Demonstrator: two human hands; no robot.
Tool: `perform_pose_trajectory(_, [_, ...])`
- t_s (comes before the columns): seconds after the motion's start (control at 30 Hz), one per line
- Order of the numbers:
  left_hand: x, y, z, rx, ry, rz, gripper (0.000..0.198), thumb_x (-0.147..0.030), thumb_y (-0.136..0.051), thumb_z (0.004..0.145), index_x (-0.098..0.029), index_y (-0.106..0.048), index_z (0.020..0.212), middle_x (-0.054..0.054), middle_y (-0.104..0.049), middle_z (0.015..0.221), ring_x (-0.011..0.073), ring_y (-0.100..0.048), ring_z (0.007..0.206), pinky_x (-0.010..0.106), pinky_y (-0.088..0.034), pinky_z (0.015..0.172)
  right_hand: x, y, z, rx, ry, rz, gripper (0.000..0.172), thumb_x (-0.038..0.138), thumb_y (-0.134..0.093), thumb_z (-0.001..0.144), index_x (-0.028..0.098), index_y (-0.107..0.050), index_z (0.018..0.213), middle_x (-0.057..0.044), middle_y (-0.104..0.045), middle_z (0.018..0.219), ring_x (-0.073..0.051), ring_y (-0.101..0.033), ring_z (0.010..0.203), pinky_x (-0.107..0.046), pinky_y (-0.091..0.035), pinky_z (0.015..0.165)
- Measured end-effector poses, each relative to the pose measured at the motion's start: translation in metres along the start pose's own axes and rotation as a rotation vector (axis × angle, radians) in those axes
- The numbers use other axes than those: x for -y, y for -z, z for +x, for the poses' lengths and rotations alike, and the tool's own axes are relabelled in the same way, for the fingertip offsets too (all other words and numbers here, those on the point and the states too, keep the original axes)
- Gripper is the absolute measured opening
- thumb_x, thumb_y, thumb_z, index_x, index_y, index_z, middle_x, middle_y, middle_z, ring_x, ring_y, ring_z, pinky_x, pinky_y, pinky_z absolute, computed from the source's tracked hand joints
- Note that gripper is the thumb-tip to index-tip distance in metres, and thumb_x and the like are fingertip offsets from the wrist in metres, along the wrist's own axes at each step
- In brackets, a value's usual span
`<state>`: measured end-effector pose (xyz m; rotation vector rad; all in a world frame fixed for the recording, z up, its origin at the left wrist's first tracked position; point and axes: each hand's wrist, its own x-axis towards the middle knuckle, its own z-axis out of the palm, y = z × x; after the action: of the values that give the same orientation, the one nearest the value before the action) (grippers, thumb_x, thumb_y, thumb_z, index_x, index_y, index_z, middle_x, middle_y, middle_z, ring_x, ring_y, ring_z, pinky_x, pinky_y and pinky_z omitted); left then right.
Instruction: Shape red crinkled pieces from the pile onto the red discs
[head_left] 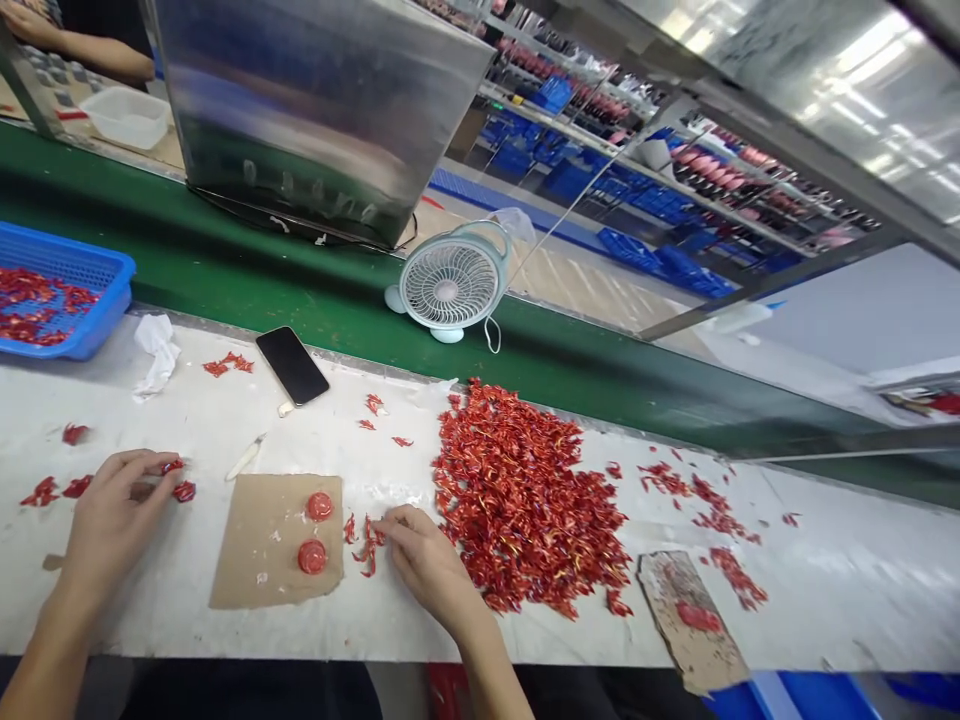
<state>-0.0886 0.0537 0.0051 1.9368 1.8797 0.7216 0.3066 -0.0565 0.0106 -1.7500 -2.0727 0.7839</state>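
The left hand (pixel 112 520) pinches a small red petal-like piece (pixel 172 466) above the white bench (pixel 150 620). The right hand (pixel 427 565) touches loose red pieces (pixel 366 548) beside a tan cardboard sheet (pixel 255 560) bearing two round red discs (pixel 313 556). A large heap of red petal-like pieces (pixel 525 500) lies just to its right.

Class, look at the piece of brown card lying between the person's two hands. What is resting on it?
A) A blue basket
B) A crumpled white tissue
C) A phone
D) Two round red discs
D. The brown card between the left hand and the right hand carries two round red discs, one above the other in this view.
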Motion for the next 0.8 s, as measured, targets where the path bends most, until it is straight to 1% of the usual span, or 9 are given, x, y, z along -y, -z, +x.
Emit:
perform_pose_trajectory(0.1, [-0.003, 0.000, -0.001, 0.031, 0.096, -0.109, 0.026, -0.048, -0.062, 0.089, -0.027, -0.069, 0.104, 0.000, -0.065, 0.121, 0.0178, -0.073, 0.080, 0.034, -0.062, 0.080, -0.006, 0.002, -0.002, 0.012, -0.017, -0.064, 0.035, 0.007, -0.050, 0.089, 0.024, -0.073, 0.110, -0.007, -0.065, 0.098, -0.022, -0.062, 0.092, -0.033, -0.051, 0.083])
perform_pose_trajectory(0.17, [-0.007, 0.002, -0.003, 0.056, 0.200, -0.190, 0.028, -0.048, -0.063, 0.089, -0.028, -0.068, 0.107, 0.000, -0.069, 0.118, 0.0208, -0.073, 0.088, 0.040, -0.060, 0.089, -0.009, 0.003, -0.005, -0.002, -0.032, -0.066, 0.031, 0.010, -0.051, 0.089, 0.023, -0.073, 0.106, -0.007, -0.065, 0.095, -0.022, -0.063, 0.090, -0.033, -0.051, 0.082])
perform_pose_trajectory(0.23, [-0.011, 0.007, -0.005, 0.022, 0.299, -0.303, 0.031, -0.047, -0.068, 0.086, -0.027, -0.068, 0.109, 0.000, -0.073, 0.113, 0.0230, -0.072, 0.094, 0.043, -0.059, 0.094, -0.008, 0.004, -0.007, -0.044, -0.070, -0.014, 0.025, 0.011, -0.053, 0.088, 0.022, -0.072, 0.100, -0.006, -0.065, 0.090, -0.021, -0.062, 0.085, -0.033, -0.050, 0.079])
perform_pose_trajectory(0.33, [-0.018, 0.013, -0.012, -0.072, 0.397, -0.567, 0.035, -0.040, -0.076, 0.080, -0.025, -0.067, 0.111, 0.000, -0.074, 0.109, 0.0233, -0.072, 0.098, 0.039, -0.060, 0.092, 0.003, 0.001, -0.004, -0.150, -0.206, 0.232, 0.011, 0.020, -0.056, 0.089, 0.020, -0.067, 0.086, -0.001, -0.062, 0.073, -0.016, -0.057, 0.065, -0.027, -0.047, 0.062])
perform_pose_trajectory(0.4, [-0.022, 0.011, -0.020, -0.081, 0.418, -0.743, 0.033, -0.034, -0.080, 0.077, -0.024, -0.067, 0.106, 0.000, -0.074, 0.108, 0.0217, -0.072, 0.094, 0.036, -0.062, 0.088, 0.016, -0.003, 0.002, -0.171, -0.292, 0.507, 0.019, 0.031, -0.056, 0.092, 0.019, -0.063, 0.080, 0.000, -0.060, 0.066, -0.013, -0.052, 0.055, -0.024, -0.042, 0.052])
perform_pose_trajectory(0.5, [-0.031, 0.001, -0.036, -0.007, 0.404, -0.923, 0.024, -0.030, -0.082, 0.075, -0.021, -0.068, 0.093, 0.003, -0.073, 0.109, 0.0226, -0.070, 0.100, 0.033, -0.061, 0.088, 0.036, -0.012, 0.018, -0.072, -0.346, 0.859, 0.033, 0.045, -0.055, 0.094, 0.017, -0.066, 0.080, -0.001, -0.062, 0.065, -0.011, -0.051, 0.050, -0.022, -0.042, 0.045])
perform_pose_trajectory(0.6, [-0.043, -0.013, -0.052, 0.115, 0.420, -1.055, 0.019, -0.028, -0.081, 0.077, -0.020, -0.069, 0.089, 0.006, -0.073, 0.108, 0.0227, -0.064, 0.112, 0.025, -0.058, 0.086, 0.048, -0.021, 0.034, -0.035, -0.376, 0.975, 0.034, 0.048, -0.062, 0.089, 0.016, -0.069, 0.083, -0.002, -0.065, 0.069, -0.008, -0.048, 0.045, -0.020, -0.039, 0.040])
perform_pose_trajectory(0.67, [-0.051, -0.019, -0.060, 0.187, 0.469, -1.106, 0.016, -0.029, -0.079, 0.078, -0.021, -0.069, 0.088, 0.006, -0.073, 0.108, 0.0201, -0.064, 0.108, 0.022, -0.057, 0.081, 0.050, -0.026, 0.042, -0.063, -0.401, 0.972, 0.030, 0.046, -0.067, 0.085, 0.016, -0.069, 0.082, 0.000, -0.062, 0.065, -0.007, -0.044, 0.041, -0.019, -0.036, 0.036])
perform_pose_trajectory(0.8, [-0.060, -0.023, -0.068, 0.291, 0.563, -1.157, 0.026, -0.032, -0.079, 0.078, -0.023, -0.068, 0.100, 0.005, -0.071, 0.104, 0.0132, -0.062, 0.076, 0.023, -0.055, 0.065, 0.050, -0.033, 0.051, -0.118, -0.431, 0.920, 0.026, 0.041, -0.070, 0.081, 0.017, -0.064, 0.074, 0.005, -0.052, 0.055, -0.006, -0.040, 0.040, -0.018, -0.033, 0.036])
